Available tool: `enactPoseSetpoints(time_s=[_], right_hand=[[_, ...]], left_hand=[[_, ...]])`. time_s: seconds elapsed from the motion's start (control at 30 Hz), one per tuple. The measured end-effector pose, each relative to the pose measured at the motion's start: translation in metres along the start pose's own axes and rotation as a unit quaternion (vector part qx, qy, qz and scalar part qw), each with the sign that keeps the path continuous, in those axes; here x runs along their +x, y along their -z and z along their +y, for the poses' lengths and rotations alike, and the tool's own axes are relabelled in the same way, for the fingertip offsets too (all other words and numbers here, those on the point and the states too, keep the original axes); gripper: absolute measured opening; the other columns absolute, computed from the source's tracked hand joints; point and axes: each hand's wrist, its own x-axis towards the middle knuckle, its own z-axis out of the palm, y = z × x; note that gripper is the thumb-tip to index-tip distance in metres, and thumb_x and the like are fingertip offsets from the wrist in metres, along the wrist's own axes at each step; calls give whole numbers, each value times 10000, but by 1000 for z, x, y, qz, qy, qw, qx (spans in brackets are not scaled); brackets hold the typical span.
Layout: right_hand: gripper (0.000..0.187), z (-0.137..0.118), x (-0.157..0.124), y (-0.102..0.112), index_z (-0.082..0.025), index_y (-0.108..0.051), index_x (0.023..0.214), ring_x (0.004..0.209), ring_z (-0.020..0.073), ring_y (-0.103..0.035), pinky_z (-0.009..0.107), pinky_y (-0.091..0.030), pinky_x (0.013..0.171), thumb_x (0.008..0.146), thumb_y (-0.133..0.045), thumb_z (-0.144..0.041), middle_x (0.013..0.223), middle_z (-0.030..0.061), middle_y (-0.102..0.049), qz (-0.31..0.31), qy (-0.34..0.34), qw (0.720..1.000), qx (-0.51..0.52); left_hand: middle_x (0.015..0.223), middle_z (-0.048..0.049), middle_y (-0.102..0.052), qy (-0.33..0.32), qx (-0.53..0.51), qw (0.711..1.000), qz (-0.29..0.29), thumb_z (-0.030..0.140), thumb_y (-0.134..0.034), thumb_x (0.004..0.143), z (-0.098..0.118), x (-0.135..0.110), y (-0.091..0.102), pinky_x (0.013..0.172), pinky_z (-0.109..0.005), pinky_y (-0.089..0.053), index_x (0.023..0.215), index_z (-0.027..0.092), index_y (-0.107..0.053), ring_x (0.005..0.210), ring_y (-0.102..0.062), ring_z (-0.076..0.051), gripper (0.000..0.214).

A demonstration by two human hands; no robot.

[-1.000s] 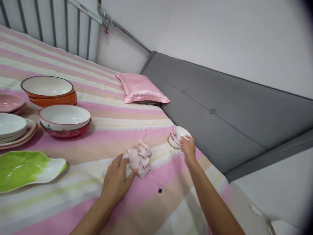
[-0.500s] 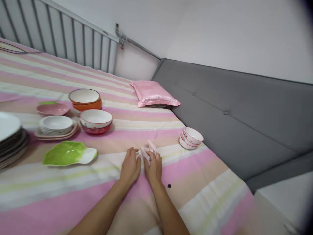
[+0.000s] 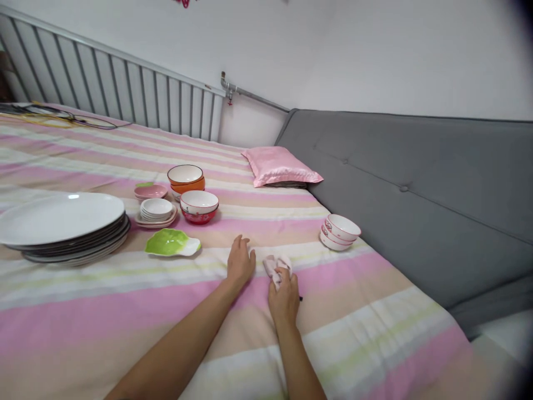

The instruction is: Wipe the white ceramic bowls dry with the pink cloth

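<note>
A crumpled pale pink cloth (image 3: pixel 275 264) lies on the striped bed cover (image 3: pixel 341 311). My right hand (image 3: pixel 284 296) is closed around its near end. Just left of the cloth, my left hand (image 3: pixel 240 261) rests flat on the cover with its fingers stretched out and nothing in it. To the right, a small stack of white bowls with red patterns (image 3: pixel 339 231) sits close to the grey headboard (image 3: pixel 416 200).
Left of my hands stand a green leaf-shaped dish (image 3: pixel 171 244), a red bowl (image 3: pixel 199 206), an orange bowl (image 3: pixel 186 178), small white saucers (image 3: pixel 156 211), a pink dish (image 3: pixel 150 192) and a stack of large plates (image 3: pixel 62 225). A pink pillow (image 3: pixel 280 165) lies behind.
My right hand left the small bowls and came back to grip the cloth. My left hand drew off the cloth to its left. The view pulled back, showing more dishes.
</note>
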Motion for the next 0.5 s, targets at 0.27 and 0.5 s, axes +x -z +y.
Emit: enactPoseSetpoints(time_s=[0.27, 0.5], right_hand=[[366, -2, -32, 22, -230, -570, 1173, 959, 285, -544, 384, -451, 809, 821, -483, -178, 1040, 119, -531, 16, 17, 999, -38], [373, -1, -26, 26, -250, -572, 1156, 1049, 256, -533, 352, -450, 844, 794, -520, -177, 1157, 113, -524, 26, -4, 1000, -6]], left_hand=[[1510, -267, -249, -19, 100, 994, 36, 238, -420, 866, 1, 42, 34, 1123, -498, -226, 1322, 19, -412, 1432, -173, -332, 505], [1492, -297, -260, -47, 215, 976, 4, 166, -428, 892, -18, 118, 106, 1102, -584, -168, 1339, -24, -389, 1416, -157, -391, 487]])
